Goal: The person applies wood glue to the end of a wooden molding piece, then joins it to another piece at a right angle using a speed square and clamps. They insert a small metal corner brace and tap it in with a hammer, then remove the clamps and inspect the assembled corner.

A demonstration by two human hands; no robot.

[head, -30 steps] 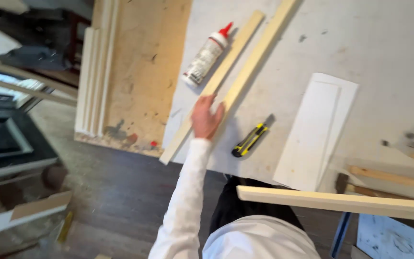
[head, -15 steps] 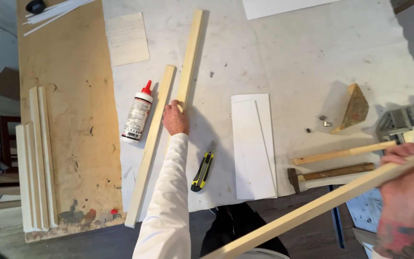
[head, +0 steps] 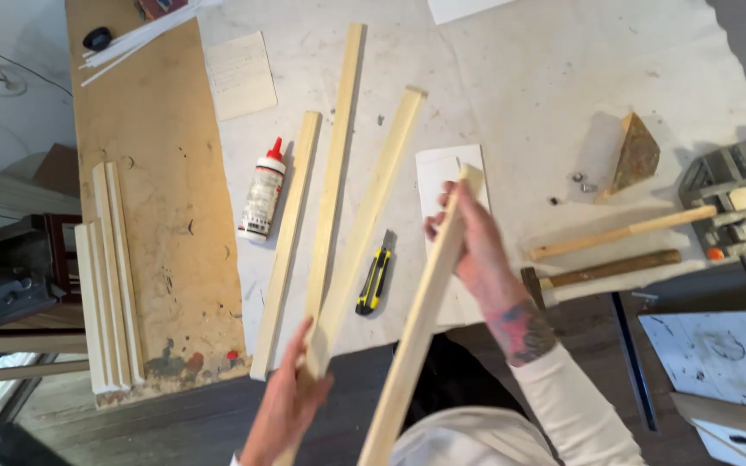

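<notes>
Head view looks straight down on a white worktable (head: 520, 78) with both of the person's hands low in the frame. Left hand (head: 282, 406) comes up from the bottom edge, fingers wrapped around the near end of a pale wooden strip (head: 373, 216); that strip runs up and to the right, its far end over the tabletop beside a white sheet (head: 442, 168). Right hand (head: 468, 242) reaches forward on an arm in a white sleeve, wrist turned so the back of the hand faces right, and it is clenched around a second wooden strip (head: 416, 345) near its upper end. This second strip is lifted clear of the table and slants down to the bottom edge, crossing in front of the person's body.

Two more long strips lie flat on the table to the left, a longer one (head: 334, 164) and a shorter one (head: 287, 250), close together and roughly parallel. A white glue bottle (head: 262, 194) with a red cap lies just left of them. A yellow and black utility knife (head: 375, 278) rests between the held strips. To the right lie two hammers (head: 615, 259), a wooden wedge (head: 632, 155) and a small vise (head: 727, 185). A brown board (head: 157, 198) covers the table's left part.
</notes>
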